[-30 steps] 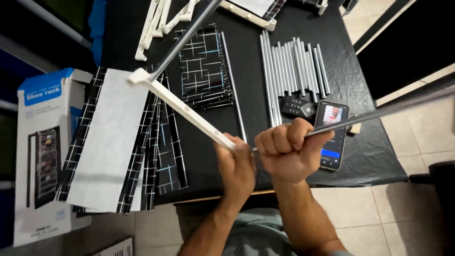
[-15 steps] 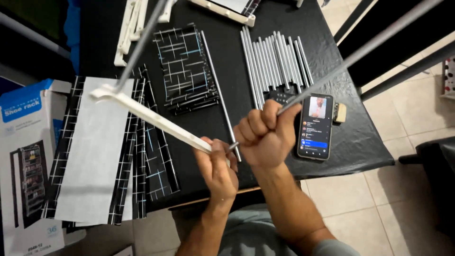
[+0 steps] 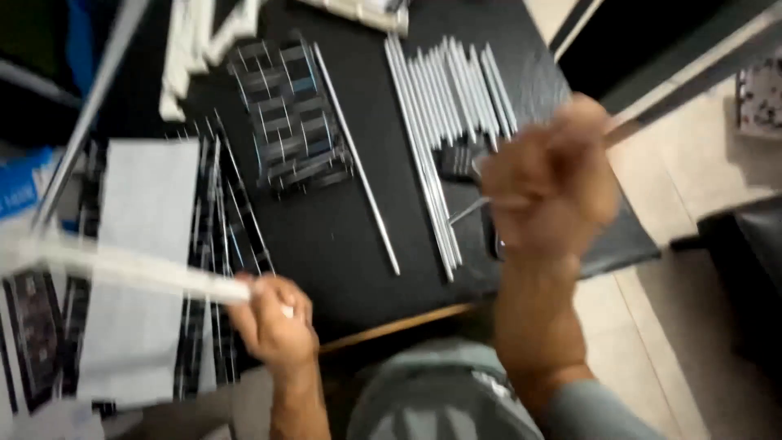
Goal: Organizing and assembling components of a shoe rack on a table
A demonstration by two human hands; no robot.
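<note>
My left hand (image 3: 273,319) grips one end of a white plastic bar (image 3: 122,267) that runs out to the left, with a grey metal rod (image 3: 85,118) rising from its far end. My right hand (image 3: 550,175) is fisted around another grey metal rod (image 3: 692,69) that slants up to the right. The two hands are apart, over the near edge of a black table (image 3: 342,236). The picture is motion-blurred.
On the table lie a row of several grey metal rods (image 3: 444,90), one loose rod (image 3: 358,163), black grid-patterned fabric panels (image 3: 289,114), a grey sheet (image 3: 142,261) and white plastic parts (image 3: 195,41). A blue and white box (image 3: 24,212) stands at left. Tiled floor at right.
My hands, joined at the bar's end before, have pulled apart: the left went down-left with the white bar, the right went up-right with the rod. The view shifted and blurred.
</note>
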